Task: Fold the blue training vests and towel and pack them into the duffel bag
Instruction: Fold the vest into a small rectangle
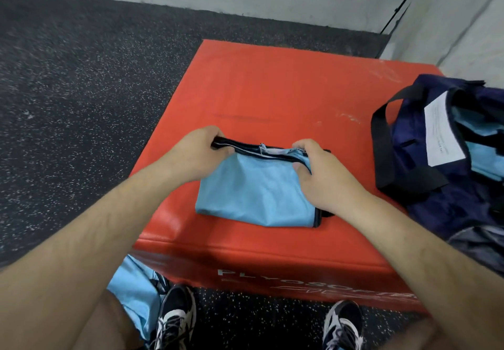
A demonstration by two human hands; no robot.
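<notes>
Left hand [200, 149], right hand [326, 176] pinch vest [256, 194] (on red box [272, 90]); duffel bag [461, 186] beside.

the duffel bag [450, 202] runs off the right edge, print on its white label [441, 128] is too small to read, lettering [300, 281] on the red box [272, 90] is blurred, and the left forearm [81, 240] covers part of a blue cloth [136, 289].

Both hands out front, each clamped on the same hem.
Left hand [200, 152]: knuckles up, fingers curled over the far edge of the blue vest [256, 188]. Right hand [324, 175]: just to the right of the left hand and slightly nearer the body, thumb and fingers pinching that same edge. Forearms bare, angling inward toward each other.
</notes>
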